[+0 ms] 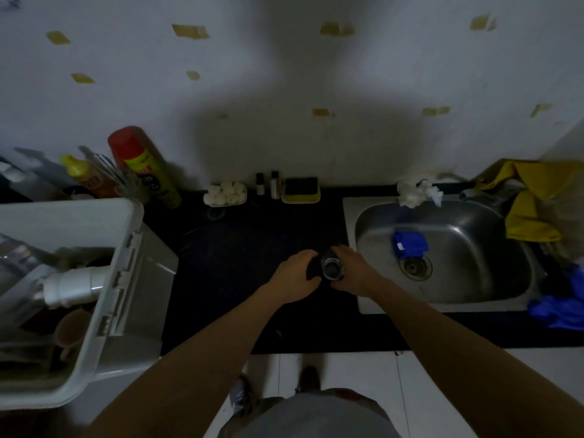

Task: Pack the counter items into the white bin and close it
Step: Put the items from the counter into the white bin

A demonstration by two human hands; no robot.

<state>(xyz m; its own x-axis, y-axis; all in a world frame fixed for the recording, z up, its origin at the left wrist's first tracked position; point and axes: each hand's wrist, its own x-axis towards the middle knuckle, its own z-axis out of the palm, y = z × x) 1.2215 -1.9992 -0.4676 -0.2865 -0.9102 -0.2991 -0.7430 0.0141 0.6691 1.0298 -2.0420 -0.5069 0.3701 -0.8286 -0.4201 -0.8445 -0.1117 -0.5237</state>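
Observation:
Both hands meet over the dark counter (240,267) around a small dark jar with a round glass top (331,267). My left hand (297,275) grips its left side and my right hand (354,270) wraps its right side. The white bin (94,314) stands open at the left with its lid hanging down on the right. Inside it lie a white bottle (74,284) and several other items. Along the back wall sit a tray of white balls (225,192), two small bottles (268,184) and a sponge in a dish (301,190).
A steel sink (458,279) at the right holds a blue cloth (409,243). Yellow gloves (534,200) hang at its far corner, blue gloves (561,306) lie at the right edge. A red-capped spray can (143,165) and a yellow bottle (85,172) stand behind the bin.

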